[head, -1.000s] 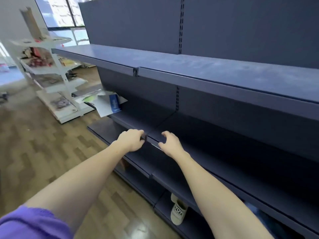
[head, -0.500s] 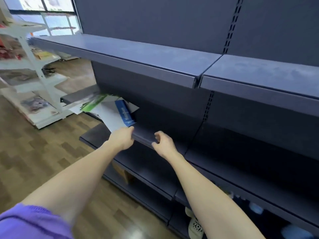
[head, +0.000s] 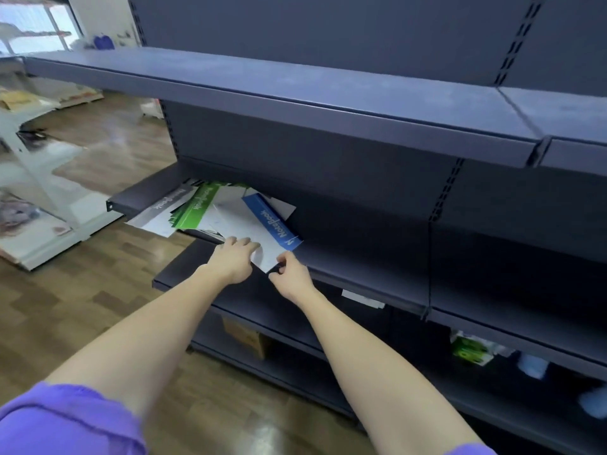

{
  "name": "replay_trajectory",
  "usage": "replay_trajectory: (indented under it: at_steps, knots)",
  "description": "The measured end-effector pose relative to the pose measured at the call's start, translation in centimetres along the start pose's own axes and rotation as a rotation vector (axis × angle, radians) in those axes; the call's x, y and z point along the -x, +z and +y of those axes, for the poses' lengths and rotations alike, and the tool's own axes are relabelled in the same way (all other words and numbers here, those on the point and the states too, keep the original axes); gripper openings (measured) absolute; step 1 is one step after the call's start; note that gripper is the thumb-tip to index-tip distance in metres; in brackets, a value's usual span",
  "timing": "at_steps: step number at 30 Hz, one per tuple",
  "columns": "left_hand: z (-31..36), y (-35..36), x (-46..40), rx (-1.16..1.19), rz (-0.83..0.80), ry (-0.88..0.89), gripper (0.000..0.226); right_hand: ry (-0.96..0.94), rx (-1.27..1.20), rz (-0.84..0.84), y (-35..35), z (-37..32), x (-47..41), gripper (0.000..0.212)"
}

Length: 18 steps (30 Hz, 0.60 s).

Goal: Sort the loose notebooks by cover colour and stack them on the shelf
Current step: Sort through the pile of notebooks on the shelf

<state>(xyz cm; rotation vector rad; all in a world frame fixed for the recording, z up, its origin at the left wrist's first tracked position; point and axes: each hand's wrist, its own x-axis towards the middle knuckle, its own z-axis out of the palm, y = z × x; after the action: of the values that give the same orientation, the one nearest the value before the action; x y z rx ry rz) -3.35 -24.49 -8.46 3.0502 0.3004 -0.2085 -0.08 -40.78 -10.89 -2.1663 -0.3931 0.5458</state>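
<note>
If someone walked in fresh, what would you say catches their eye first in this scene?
Probably the messy fan of notebooks on the dark shelf: a blue-banded notebook lies on top, with a green-banded notebook and a grey-banded notebook to its left, overhanging the edge. The left hand rests on the white cover at the pile's near corner, and the right hand is pinching that corner.

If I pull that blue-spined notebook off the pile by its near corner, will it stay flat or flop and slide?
The blue-spined notebook looks thin and soft-covered, so it would probably bend if held by one corner. Its near corner already overhangs the shelf edge, and its cover seems smooth, so it may slide easily. The right hand and left hand together should steady it.
</note>
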Motion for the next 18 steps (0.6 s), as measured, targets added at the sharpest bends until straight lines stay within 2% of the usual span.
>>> replay_trajectory:
  at_steps: [4,8,12,15,18]
  knots:
    - [-1.4,0.2,-0.2,0.016,-0.001,0.056,0.058,0.11,-0.234,0.012,2.1,-1.5,-1.4,0.035]
    - [-2.0,-0.3,-0.4,-0.054,0.042,0.104,0.055,0.196,-0.414,0.159,2.4,-2.1,-2.7,0.029]
    - [-1.0,-0.9,-1.3,-0.137,0.069,0.179,0.066,0.191,-0.314,0.339,-0.3,-1.3,-3.4,0.027]
    - [0.3,-0.6,-2.4,-0.159,0.029,0.239,0.075,0.201,-0.159,0.448,-3.9,0.5,-2.6,0.035]
    - [2.3,-0.1,-3.6,-0.106,-0.088,0.273,0.069,0.246,0.103,0.418,-8.2,3.0,-1.4,0.041]
